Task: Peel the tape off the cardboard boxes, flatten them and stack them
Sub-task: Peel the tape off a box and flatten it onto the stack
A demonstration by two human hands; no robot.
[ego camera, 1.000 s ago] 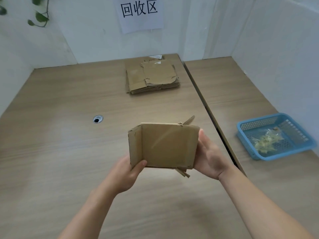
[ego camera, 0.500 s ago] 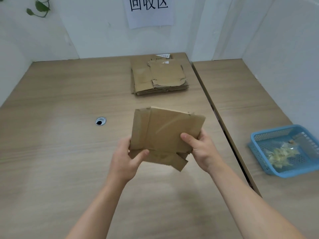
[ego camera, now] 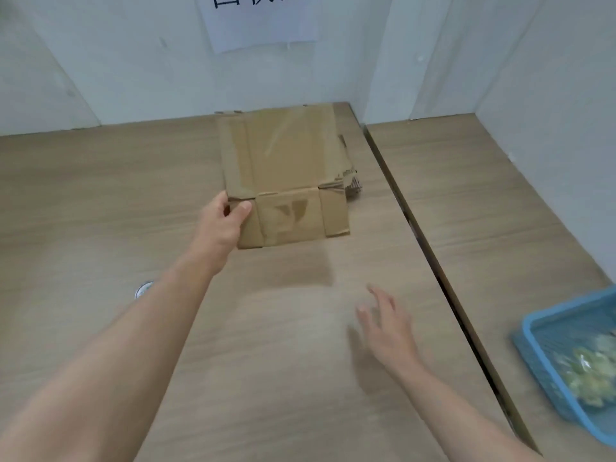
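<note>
Nearest, the right hand (ego camera: 388, 328) hovers over the wooden table (ego camera: 100, 201) with fingers spread, gripping nothing. At the right edge sits a blue basket (ego camera: 533, 355) holding crumpled clear tape (ego camera: 590, 371). Farther out, the left hand (ego camera: 223, 225) pinches the near left corner of the flattened cardboard box (ego camera: 283, 171), thumb on top. Its long axis runs away from the person toward the wall, flaps nearest. It covers the stack of flattened boxes (ego camera: 350, 181), whose edges peek out on its right. A paper sign (ego camera: 260, 25) hangs on the wall behind.
</note>
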